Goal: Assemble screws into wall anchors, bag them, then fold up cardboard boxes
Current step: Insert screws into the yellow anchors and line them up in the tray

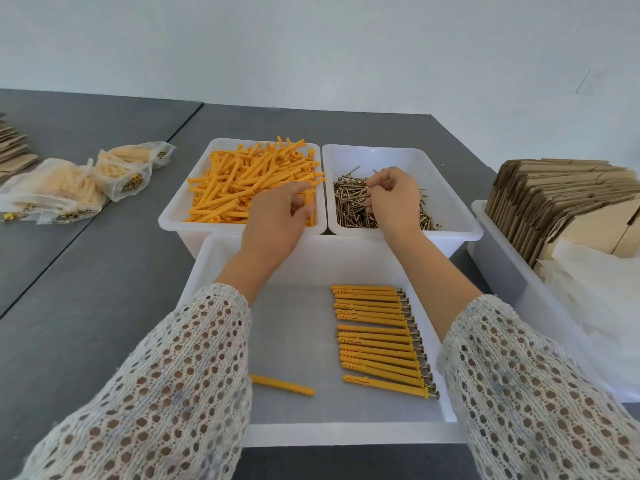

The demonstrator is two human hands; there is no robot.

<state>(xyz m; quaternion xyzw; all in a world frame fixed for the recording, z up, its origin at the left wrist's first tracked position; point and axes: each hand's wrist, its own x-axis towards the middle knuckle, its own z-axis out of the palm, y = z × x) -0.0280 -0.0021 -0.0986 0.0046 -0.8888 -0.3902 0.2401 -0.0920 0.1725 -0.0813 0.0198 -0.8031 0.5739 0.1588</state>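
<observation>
Head view, catalogue of parts at the picking stage.

Item: left hand [277, 216], reaching into the far-left bin [173, 216]. Grip curled round one wall anchor [309, 202], whose long axis runs away from the person. The loose wall anchors [249, 178] lie heaped just left of and beyond this grip, pointing every way.

Item: right hand [393, 199], over the far-right bin [464, 230]. Grip pressed together in a pinch among the screws [349, 206]; whether a screw is already caught cannot be told. The pile lies directly under and left of this grip.

Item: near tray [221, 271], below both wrists. Assembled anchors [377, 334] lie in a row under the right forearm, long axes crosswise, screw heads to the right. One loose anchor [282, 385] lies apart, beside the left sleeve.

Item: filled bags [69, 188], well left of the left grip on the tabletop [104, 306]. Flat cardboard boxes [561, 195] stand on edge, right of the right grip.

Judgement: the two grips sit near each other, one bin wall between; the joining move likely brings screw tip to anchor mouth between them.
</observation>
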